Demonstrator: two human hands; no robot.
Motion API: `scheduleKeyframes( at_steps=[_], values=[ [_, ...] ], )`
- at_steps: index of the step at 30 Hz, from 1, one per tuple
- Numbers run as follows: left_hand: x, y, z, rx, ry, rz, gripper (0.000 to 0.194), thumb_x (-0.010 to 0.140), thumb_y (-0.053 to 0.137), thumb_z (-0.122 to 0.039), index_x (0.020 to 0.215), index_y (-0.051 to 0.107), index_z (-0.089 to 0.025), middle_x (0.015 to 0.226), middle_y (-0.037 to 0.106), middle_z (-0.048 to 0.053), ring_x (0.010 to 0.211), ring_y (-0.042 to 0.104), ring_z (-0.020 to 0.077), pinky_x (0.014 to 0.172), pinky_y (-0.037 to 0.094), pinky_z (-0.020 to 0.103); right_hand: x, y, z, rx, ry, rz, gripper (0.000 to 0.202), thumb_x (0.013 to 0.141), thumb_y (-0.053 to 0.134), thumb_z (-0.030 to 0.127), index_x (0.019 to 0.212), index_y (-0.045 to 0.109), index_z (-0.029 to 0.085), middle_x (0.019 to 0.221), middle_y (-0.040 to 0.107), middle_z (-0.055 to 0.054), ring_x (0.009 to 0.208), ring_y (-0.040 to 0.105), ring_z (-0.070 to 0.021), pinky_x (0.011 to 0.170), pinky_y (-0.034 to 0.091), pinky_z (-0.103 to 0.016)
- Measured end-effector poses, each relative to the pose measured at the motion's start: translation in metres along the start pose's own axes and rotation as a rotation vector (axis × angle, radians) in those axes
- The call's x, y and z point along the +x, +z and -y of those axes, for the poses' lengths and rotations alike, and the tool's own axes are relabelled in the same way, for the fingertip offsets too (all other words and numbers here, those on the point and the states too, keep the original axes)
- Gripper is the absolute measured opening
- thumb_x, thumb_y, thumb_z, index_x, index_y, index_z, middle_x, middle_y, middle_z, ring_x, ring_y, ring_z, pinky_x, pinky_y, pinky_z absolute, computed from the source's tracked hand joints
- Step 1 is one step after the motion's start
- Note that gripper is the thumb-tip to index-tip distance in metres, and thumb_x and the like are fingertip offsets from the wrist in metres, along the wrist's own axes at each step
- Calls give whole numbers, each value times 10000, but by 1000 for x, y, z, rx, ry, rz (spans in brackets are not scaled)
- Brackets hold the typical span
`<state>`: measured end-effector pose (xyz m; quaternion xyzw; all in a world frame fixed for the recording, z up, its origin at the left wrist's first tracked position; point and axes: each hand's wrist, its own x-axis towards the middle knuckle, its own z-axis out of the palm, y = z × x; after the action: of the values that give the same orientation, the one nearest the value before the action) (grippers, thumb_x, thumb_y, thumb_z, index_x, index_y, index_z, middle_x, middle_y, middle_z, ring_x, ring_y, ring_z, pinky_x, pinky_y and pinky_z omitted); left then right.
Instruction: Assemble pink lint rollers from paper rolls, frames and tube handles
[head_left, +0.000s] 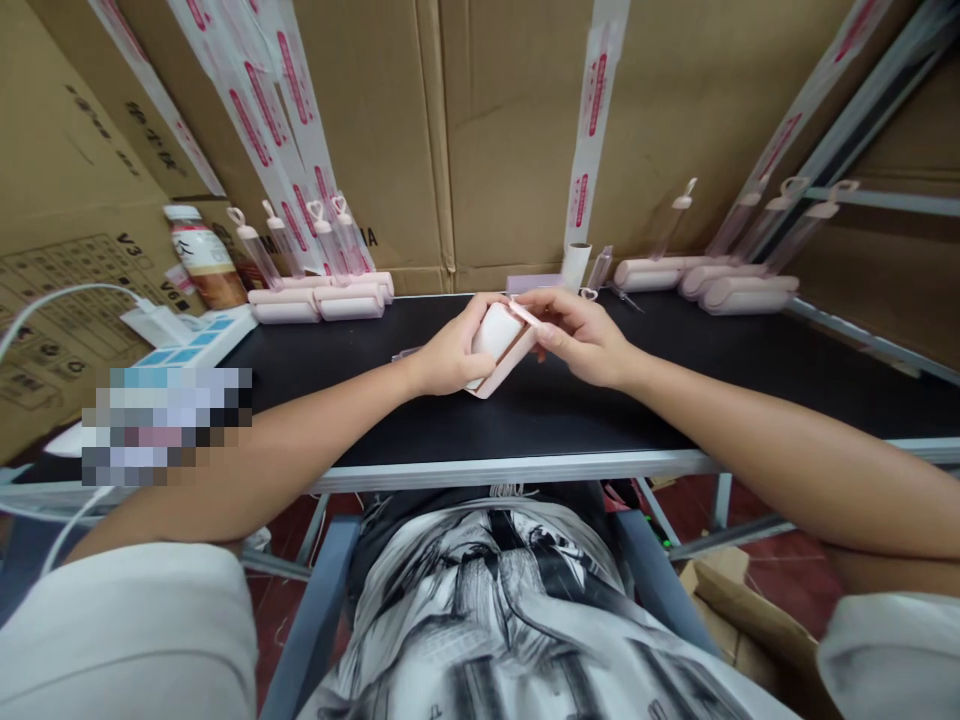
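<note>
Above the middle of the black table, both hands hold a lint roller head with a white roll (497, 332) and a pale pink casing (511, 366), tilted up to the right. My left hand (452, 350) is closed round its left side, thumb on the roll. My right hand (589, 336) pinches the casing's pink edge at the upper right; its far fingers are partly hidden. Behind the hands lie a white roll (576, 266), a lilac flat piece (534, 283) and a small clear purple handle (601, 268).
Pink lint rollers (349, 303) with clear upright handles stand at the back left, several more lint rollers (750, 294) at the back right. A bottle (204, 257) and a power strip (201, 343) with cables sit left. Cardboard (510, 150) walls the back. A blurred-out item (165, 425) lies by my left forearm.
</note>
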<state>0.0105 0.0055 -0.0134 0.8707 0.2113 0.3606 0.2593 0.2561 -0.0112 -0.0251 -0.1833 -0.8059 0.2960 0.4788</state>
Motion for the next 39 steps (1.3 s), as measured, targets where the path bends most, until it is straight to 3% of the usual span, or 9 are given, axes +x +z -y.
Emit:
scheduleKeyframes(
  at_steps=[4,9,20,25,29,32,34,36,39],
  values=[
    [1,-5,-12,3,-88,35,618,587,583,-319,1191,535,-193,1085,651,38,949,597,240,874,514,370,-2,-3,1,-77,17,98,680,941,805,639,1480,606,275,1153,711,-74,921,693,-206,768,611,-309],
    [4,-12,-20,-11,-153,159,559,580,608,-322,1121,550,-196,1067,665,49,921,596,249,819,510,357,-5,-4,1,-71,76,197,816,899,838,642,1577,553,288,1448,664,-134,1196,703,-295,976,619,-399],
    [2,-11,-19,-54,-194,204,559,639,600,-396,1152,555,-178,1018,619,41,906,583,254,807,490,369,-4,-2,-3,89,82,266,676,948,842,516,1495,529,271,1174,694,-66,958,696,-194,805,586,-289],
    [1,-7,-22,-36,-209,220,629,749,703,-576,1214,569,-173,1095,679,64,969,618,267,885,522,381,-2,-1,-2,102,93,303,665,945,835,575,1434,511,261,1059,686,-39,847,668,-171,729,556,-271],
    [3,-8,-22,16,-241,132,727,743,773,-628,1271,591,-164,1181,702,82,1042,639,288,939,516,393,4,-14,-4,-9,68,209,727,895,843,675,1411,552,254,892,667,0,754,646,-173,671,513,-274],
    [5,-15,-16,24,-257,-27,663,735,774,-553,1246,607,-166,1187,707,74,1072,645,287,979,503,399,8,-34,-11,-151,66,-20,632,928,782,699,1338,638,240,887,679,-16,746,631,-178,699,507,-304],
    [6,-21,-10,17,-266,-135,621,728,760,-506,1222,601,-165,1172,705,69,1082,646,282,1007,497,404,10,-48,-19,-318,100,-145,519,938,779,634,1252,708,227,889,698,-30,743,623,-186,732,514,-333],
    [7,-26,-4,22,-291,-220,604,722,752,-492,1204,591,-164,1140,698,65,1071,647,277,1006,497,406,10,-60,-29,-482,159,-174,419,925,781,534,1185,756,206,912,736,-57,774,649,-212,783,536,-374],
    [8,-28,0,49,-344,-279,608,706,744,-506,1185,588,-165,1095,692,58,1039,646,273,974,505,406,10,-69,-41,-662,224,-119,342,898,756,426,1132,797,180,1019,794,-118,903,717,-281,878,567,-446]
  ],
)
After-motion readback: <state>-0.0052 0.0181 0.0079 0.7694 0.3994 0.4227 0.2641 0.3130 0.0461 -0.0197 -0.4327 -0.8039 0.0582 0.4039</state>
